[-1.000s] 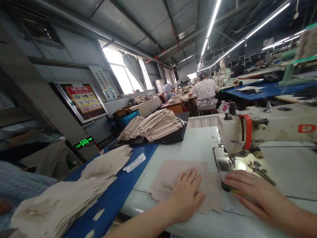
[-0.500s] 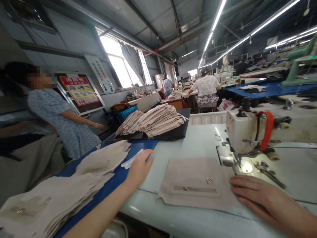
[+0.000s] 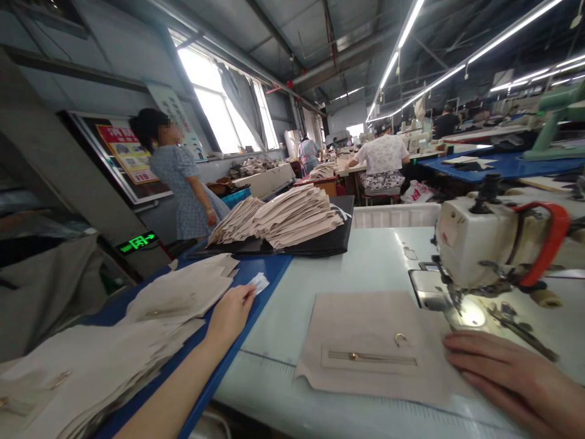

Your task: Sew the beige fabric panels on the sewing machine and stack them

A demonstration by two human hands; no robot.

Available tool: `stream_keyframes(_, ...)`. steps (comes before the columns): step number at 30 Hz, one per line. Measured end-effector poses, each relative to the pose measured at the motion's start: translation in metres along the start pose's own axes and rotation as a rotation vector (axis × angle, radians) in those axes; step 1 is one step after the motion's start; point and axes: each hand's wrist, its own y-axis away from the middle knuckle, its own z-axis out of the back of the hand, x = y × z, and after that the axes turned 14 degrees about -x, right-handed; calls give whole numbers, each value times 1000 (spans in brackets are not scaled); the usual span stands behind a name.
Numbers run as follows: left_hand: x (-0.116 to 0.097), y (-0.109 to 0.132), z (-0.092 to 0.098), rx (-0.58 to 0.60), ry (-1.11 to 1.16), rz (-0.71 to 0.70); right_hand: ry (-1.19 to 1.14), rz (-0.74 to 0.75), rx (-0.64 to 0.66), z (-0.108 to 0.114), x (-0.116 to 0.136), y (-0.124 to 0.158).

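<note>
My left hand [image 3: 232, 312] is closed over the blue board, its fingertips pinching a small white slip [image 3: 259, 283] that may be paper or cloth. My right hand [image 3: 500, 366] lies flat, fingers stretched out, on the right edge of a beige fabric panel [image 3: 356, 317]. That panel rests on the pale table and bears a zipper [image 3: 372, 358] in a stitched rectangle, with a gold ring-shaped fitting [image 3: 401, 339] above it. Left of my left hand, stacked beige panels [image 3: 178, 286] with similar zippers overlap one another.
A sewing machine [image 3: 479, 238] with a lit needle area stands at the right, close to my right hand. Beige folded pieces [image 3: 297, 216] are heaped on a black sheet [image 3: 340, 241] at the back. A person in a blue dress [image 3: 176, 183] stands beyond the blue board [image 3: 269, 262].
My left hand has moved left and down and now pinches the white slip, which lay beside it before. My right hand stays on the panel. The person in blue has walked rightward.
</note>
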Motion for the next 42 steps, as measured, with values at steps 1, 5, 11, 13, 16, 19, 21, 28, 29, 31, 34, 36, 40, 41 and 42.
stream_keyframes(1, 1, 0, 0, -6, 0, 5, -11, -8, 2, -1, -1, 1)
stream_keyframes(5, 2, 1, 0, -24, 9, 20, -28, -46, 20, -2, -3, 7)
stream_keyframes(11, 2, 1, 2, -61, 9, 58, -34, -57, 28, 1, 0, 2)
stream_keyframes(13, 2, 1, 3, -74, 6, 80, -25, -23, 10, 2, 1, -1)
stream_keyframes(16, 2, 0, 5, -85, 4, 115, 2, 6, 6, 3, 2, -3)
stream_keyframes(19, 2, 0, 7, -91, 5, 149, -10, -9, 18, 3, 2, -2)
stream_keyframes(21, 3, -1, 8, -95, 10, 167, -32, -23, 23, 4, 3, -3)
stream_keyframes(28, 5, -2, 8, -103, 42, 210, -33, -26, 13, 4, 2, -4)
stream_keyframes(29, 5, -3, 7, -102, 46, 218, -48, -32, 12, 3, 1, -3)
stream_keyframes(31, 6, -3, 6, -96, 55, 232, -73, -44, 12, 2, 0, 0)
stream_keyframes(34, 6, -4, 4, -84, 70, 253, -90, -63, 19, 0, -2, 4)
stream_keyframes(36, 7, -4, 3, -77, 81, 263, -99, -70, 17, 0, -3, 5)
stream_keyframes(40, 8, -3, 2, -61, 108, 266, -79, -46, -13, 0, -2, 3)
stream_keyframes(41, 8, -3, 1, -59, 115, 265, -70, -30, -18, 1, -2, 2)
stream_keyframes(42, 9, -3, 1, -56, 122, 263, -60, -12, -21, 1, -1, 1)
